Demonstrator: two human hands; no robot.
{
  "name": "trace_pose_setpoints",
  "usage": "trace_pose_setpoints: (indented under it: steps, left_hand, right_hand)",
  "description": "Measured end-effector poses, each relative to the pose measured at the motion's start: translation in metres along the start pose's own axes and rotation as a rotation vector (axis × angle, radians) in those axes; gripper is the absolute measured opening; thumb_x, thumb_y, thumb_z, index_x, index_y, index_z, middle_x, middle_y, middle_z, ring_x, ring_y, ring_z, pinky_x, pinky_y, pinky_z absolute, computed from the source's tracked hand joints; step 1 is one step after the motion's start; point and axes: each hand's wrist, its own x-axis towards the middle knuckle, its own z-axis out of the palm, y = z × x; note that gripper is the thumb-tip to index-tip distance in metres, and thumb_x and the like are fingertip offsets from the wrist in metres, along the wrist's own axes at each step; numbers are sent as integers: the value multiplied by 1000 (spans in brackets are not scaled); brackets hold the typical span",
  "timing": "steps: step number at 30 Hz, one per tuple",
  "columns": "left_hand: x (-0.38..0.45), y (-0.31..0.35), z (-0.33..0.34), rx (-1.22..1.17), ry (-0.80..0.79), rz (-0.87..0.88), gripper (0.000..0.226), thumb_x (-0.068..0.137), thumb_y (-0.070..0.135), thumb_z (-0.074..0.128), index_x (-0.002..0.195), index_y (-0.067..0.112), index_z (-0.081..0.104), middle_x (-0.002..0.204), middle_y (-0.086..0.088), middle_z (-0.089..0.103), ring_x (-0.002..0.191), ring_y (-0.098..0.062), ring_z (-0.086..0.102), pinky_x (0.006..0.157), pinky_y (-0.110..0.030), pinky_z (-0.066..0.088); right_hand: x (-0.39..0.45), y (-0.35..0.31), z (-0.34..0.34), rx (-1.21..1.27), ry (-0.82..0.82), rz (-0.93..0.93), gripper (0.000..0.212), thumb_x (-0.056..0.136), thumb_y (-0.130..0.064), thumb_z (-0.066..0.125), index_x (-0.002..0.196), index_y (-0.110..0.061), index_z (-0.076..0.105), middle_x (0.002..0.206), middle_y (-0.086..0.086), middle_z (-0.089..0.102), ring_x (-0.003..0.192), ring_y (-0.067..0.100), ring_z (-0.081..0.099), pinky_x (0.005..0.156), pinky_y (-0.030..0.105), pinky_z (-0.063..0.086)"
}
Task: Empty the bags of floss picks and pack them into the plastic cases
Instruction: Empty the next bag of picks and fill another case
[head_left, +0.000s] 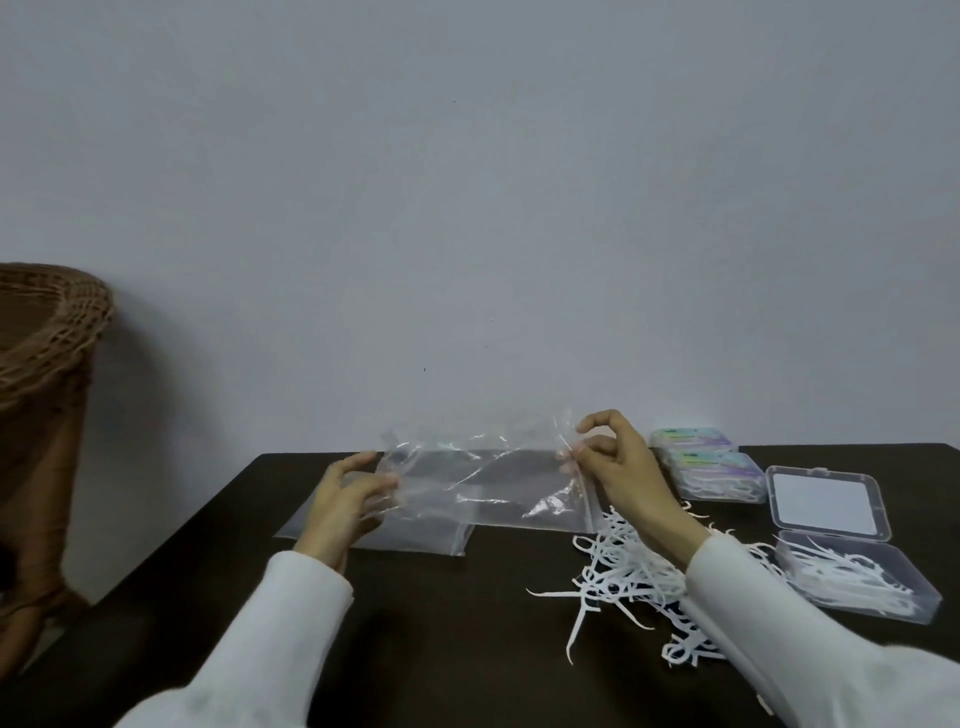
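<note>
On table: open case part-filled with floss picks; hands hold empty bag.

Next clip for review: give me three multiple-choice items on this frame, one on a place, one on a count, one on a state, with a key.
1. Where does the loose pile of floss picks lie?
A. in the basket
B. on the table under the right forearm
C. inside the held bag

2. How many closed, filled cases sit behind the open case?
A. two
B. four
C. none

3. What state is the held bag in?
A. full of picks
B. empty, stretched between both hands
C. lying flat, untouched

Key: 1 B, white picks are strewn on the dark table; 2 A, two lie together; 3 B, left hand and right hand hold its ends.
</note>
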Motion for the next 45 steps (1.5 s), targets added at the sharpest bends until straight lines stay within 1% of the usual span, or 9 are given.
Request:
trace_pose_setpoints:
  steps: [5,8,12,18,22,29,32,35,45]
  left_hand:
    - [6,1,-29,-37,-245,5,47,79,-12,56,108,23,47,93,-5,56,68,-18,55,56,-26,48]
    - [12,1,-48,70,-399,-12,44,77,-11,55,108,20,62,120,7,54,98,-16,56,64,-22,53]
    - [28,1,-66,181,-320,-18,48,85,-13,48,120,20,57,131,-3,48,107,-17,55,71,-20,55]
    - [57,-9,-79,643,-311,105,60,84,-8,53,130,29,44,146,3,33,99,-7,52,76,-12,46]
    - [73,-18,-81,975,-186,188,65,85,1,53,142,26,33,150,6,28,127,-21,43,102,-29,39]
    - [78,-32,-63,1392,25,216,76,89,7,56,150,20,11,158,-5,0,145,-24,10,118,-40,15]
    - [74,-35,-52,1649,-169,297,81,91,20,57,151,21,2,159,-6,1,146,-23,1,116,-44,2]
    - [74,-41,-52,1627,-353,181,88,89,12,58,150,28,-3,159,-1,-1,145,-25,7,115,-44,17]
    - [85,-44,-63,1701,-539,114,90,88,12,58,149,31,-4,159,-1,0,144,-30,14,116,-44,22]
  right_hand:
    - [12,-2,25,-149,-13,-42,25,93,1,46,91,-23,51,77,4,65,65,15,62,60,19,49]
    - [21,-2,39,-302,-44,-46,27,93,0,46,85,-18,64,85,-7,65,65,5,61,58,6,44]
    - [24,2,54,-516,-79,-120,24,94,-5,47,100,-15,68,100,-5,66,88,3,60,74,2,40]
    - [15,23,88,-905,-233,-143,29,93,-6,47,121,-11,52,116,6,55,102,22,57,88,36,50]
    - [13,25,110,-1021,-286,-114,34,93,-1,45,126,-9,45,120,8,49,101,24,56,88,33,49]
    - [11,24,131,-1361,-315,-125,38,92,-18,51,129,-11,44,137,13,34,125,27,38,103,40,32]
    - [14,28,132,-1387,-440,-273,58,89,-15,56,141,-11,31,151,12,20,138,27,25,114,43,18]
    - [15,26,135,-1258,-565,-280,57,90,-12,55,141,-11,29,148,10,28,130,24,39,107,33,33]
    - [18,27,148,-1283,-583,-288,48,90,-7,50,136,-4,35,141,16,34,128,28,38,104,35,33]
